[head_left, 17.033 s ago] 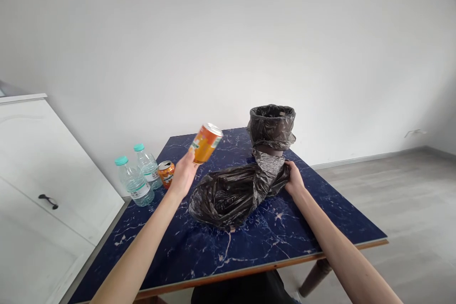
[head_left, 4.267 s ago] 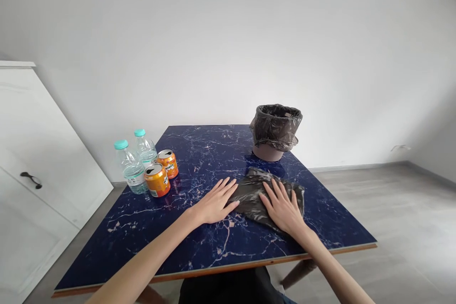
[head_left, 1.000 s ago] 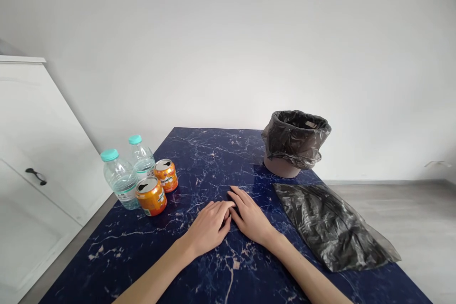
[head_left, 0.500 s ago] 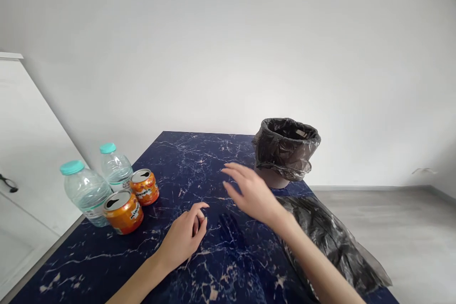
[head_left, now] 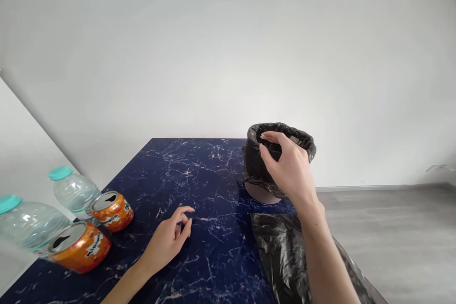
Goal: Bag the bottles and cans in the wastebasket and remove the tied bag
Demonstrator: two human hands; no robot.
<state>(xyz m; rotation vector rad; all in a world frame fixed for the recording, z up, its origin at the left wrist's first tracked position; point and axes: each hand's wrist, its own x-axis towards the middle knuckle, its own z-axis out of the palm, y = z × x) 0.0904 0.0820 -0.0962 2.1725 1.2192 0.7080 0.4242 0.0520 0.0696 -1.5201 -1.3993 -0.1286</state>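
My right hand (head_left: pixel 290 164) is at the near rim of a small bin (head_left: pixel 261 193) lined with a black plastic bag (head_left: pixel 256 164). Its thumb and fingers are apart with nothing between them, and whether they touch the liner I cannot tell. Low over the blue marbled table (head_left: pixel 199 171), or resting on it, is my left hand (head_left: pixel 166 242). Its fingers are loosely curled, thumb and forefinger apart, holding nothing. Under my right forearm lies a flattened black plastic bag (head_left: pixel 285 251), partly hidden by the arm.
Two opened orange soda cans, a near can (head_left: pixel 83 249) and a farther can (head_left: pixel 113 211), stand at the left. Beside them are two clear water bottles with teal caps, a near bottle (head_left: pixel 33 228) and a farther bottle (head_left: pixel 76 192). A white wall (head_left: pixel 199 57) rises behind.
The soda can once held in my left hand now stands on the table. The loose bag got flattened and moved right. My hands have parted, the right rising to the bin's rim.
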